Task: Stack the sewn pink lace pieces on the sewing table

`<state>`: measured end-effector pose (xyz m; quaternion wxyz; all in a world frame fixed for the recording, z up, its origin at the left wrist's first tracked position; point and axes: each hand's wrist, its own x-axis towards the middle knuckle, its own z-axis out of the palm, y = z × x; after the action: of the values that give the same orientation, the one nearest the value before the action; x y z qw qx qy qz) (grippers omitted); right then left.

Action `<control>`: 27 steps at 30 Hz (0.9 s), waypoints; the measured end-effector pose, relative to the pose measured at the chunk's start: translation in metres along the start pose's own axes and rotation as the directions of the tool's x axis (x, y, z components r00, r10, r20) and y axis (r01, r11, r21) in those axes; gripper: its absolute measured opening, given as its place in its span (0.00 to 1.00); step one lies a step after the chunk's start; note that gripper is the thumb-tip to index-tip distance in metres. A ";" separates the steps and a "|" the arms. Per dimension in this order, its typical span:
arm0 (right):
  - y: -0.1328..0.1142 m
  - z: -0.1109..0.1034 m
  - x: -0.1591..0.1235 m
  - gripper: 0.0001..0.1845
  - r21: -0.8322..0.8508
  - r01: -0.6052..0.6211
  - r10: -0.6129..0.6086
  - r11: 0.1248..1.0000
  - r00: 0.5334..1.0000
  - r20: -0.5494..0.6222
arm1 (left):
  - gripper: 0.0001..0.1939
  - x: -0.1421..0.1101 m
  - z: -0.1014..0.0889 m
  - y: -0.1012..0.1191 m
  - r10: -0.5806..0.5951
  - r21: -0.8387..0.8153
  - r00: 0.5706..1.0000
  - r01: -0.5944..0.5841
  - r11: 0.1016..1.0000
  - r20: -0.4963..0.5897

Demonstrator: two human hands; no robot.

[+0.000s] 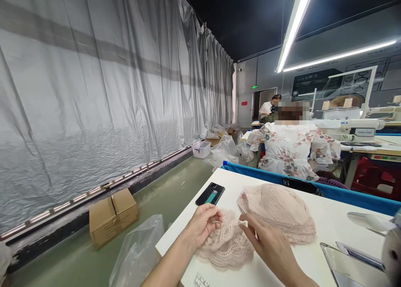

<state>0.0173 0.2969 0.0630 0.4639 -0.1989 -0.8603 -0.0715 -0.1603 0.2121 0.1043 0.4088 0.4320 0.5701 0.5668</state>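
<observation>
A pale pink lace piece [227, 245] lies on the white table [332, 224] in front of me. My left hand [203, 224] is closed in a pinch on its upper left edge. My right hand [266, 243] rests on the right side of the same piece, thumb and fingers pinching its upper edge. Just behind it sits a pile of more pink lace [278, 209], touching the piece I hold.
A black phone [210, 194] lies at the table's left edge. Sewing machine parts [369, 253] stand at the right. On the floor to the left are a cardboard box [113, 217] and a plastic bag [138, 249]. A person in a floral top [291, 151] sits beyond the blue table edge.
</observation>
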 end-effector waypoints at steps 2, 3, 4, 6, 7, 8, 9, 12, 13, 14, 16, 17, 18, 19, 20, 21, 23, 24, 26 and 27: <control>-0.001 0.004 -0.007 0.13 0.004 0.010 -0.011 1.000 1.000 0.028 | 0.20 -0.003 0.008 -0.002 0.008 0.058 1.000 -0.008 0.998 -0.001; -0.002 0.006 -0.012 0.15 0.005 0.012 -0.012 1.000 0.999 0.045 | 0.19 -0.004 0.012 -0.004 0.005 0.108 1.000 -0.006 0.994 0.007; -0.004 0.009 -0.016 0.17 0.009 0.006 -0.007 1.000 0.998 0.064 | 0.17 -0.006 0.015 -0.008 -0.001 0.167 1.000 -0.002 0.986 0.018; -0.007 0.014 -0.022 0.17 0.023 -0.027 0.025 0.999 0.995 0.092 | 0.15 -0.007 0.020 -0.014 -0.019 0.297 0.999 0.009 0.955 0.030; -0.008 0.016 -0.025 0.16 0.035 -0.050 0.047 0.998 0.994 0.099 | 0.16 -0.007 0.022 -0.016 -0.023 0.359 0.999 0.013 0.933 0.025; -0.008 0.017 -0.027 0.15 0.048 -0.074 0.069 0.996 0.992 0.101 | 0.17 -0.007 0.022 -0.018 -0.018 0.415 1.000 0.011 0.910 0.011; -0.007 0.017 -0.029 0.14 0.064 -0.094 0.087 0.994 0.991 0.103 | 0.17 -0.007 0.023 -0.019 -0.004 0.462 1.000 0.008 0.887 -0.010; -0.004 0.014 -0.031 0.16 0.110 -0.136 0.125 0.985 0.987 0.101 | 0.18 -0.008 0.023 -0.017 0.051 0.537 0.996 -0.004 0.843 -0.072; -0.004 0.012 -0.032 0.17 0.129 -0.141 0.128 0.982 0.986 0.107 | 0.17 -0.007 0.024 -0.016 0.065 0.539 0.994 -0.007 0.842 -0.088; -0.005 0.010 -0.032 0.17 0.152 -0.141 0.123 0.978 0.985 0.121 | 0.16 -0.007 0.025 -0.016 0.074 0.530 0.992 -0.008 0.848 -0.103; -0.008 0.008 -0.030 0.15 0.212 -0.130 0.099 0.969 0.984 0.149 | 0.11 -0.005 0.027 -0.016 0.092 0.485 0.987 -0.017 0.875 -0.130; -0.011 0.007 -0.029 0.15 0.246 -0.126 0.090 0.961 0.984 0.154 | 0.10 -0.003 0.027 -0.016 0.104 0.449 0.984 -0.028 0.893 -0.147; -0.013 0.007 -0.026 0.14 0.282 -0.127 0.089 0.951 0.986 0.145 | 0.11 -0.001 0.027 -0.016 0.118 0.404 0.979 -0.041 0.914 -0.167; -0.016 0.006 -0.023 0.14 0.320 -0.132 0.097 0.938 0.988 0.121 | 0.11 0.001 0.027 -0.015 0.131 0.349 0.973 -0.057 0.935 -0.191; -0.018 0.005 -0.019 0.13 0.360 -0.139 0.116 0.922 0.990 0.085 | 0.10 0.002 0.026 -0.012 0.141 0.282 0.966 -0.075 0.956 -0.219; -0.019 0.002 -0.014 0.13 0.400 -0.146 0.143 0.905 0.989 0.039 | 0.10 0.003 0.024 -0.007 0.147 0.203 0.957 -0.097 0.974 -0.249; -0.021 -0.010 -0.006 0.12 0.470 -0.158 0.214 0.868 0.974 -0.068 | 0.12 0.001 0.018 0.007 0.145 0.021 0.943 -0.145 0.989 -0.300; -0.020 -0.021 -0.004 0.11 0.491 -0.167 0.255 0.855 0.960 -0.118 | 0.16 -0.002 0.015 0.016 0.139 -0.074 0.938 -0.171 0.983 -0.317; -0.013 -0.054 -0.008 0.09 0.498 -0.207 0.342 0.842 0.918 -0.198 | 0.21 -0.015 0.008 0.034 0.124 -0.236 0.942 -0.203 0.950 -0.313; -0.007 -0.076 -0.015 0.08 0.482 -0.243 0.383 0.842 0.898 -0.215 | 0.22 -0.024 0.004 0.042 0.110 -0.299 0.947 -0.203 0.932 -0.301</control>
<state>0.0803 0.2633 0.0930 0.6283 -0.2140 -0.7273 0.1743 -0.1479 0.1903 0.1461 0.3432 0.3183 0.4837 0.7395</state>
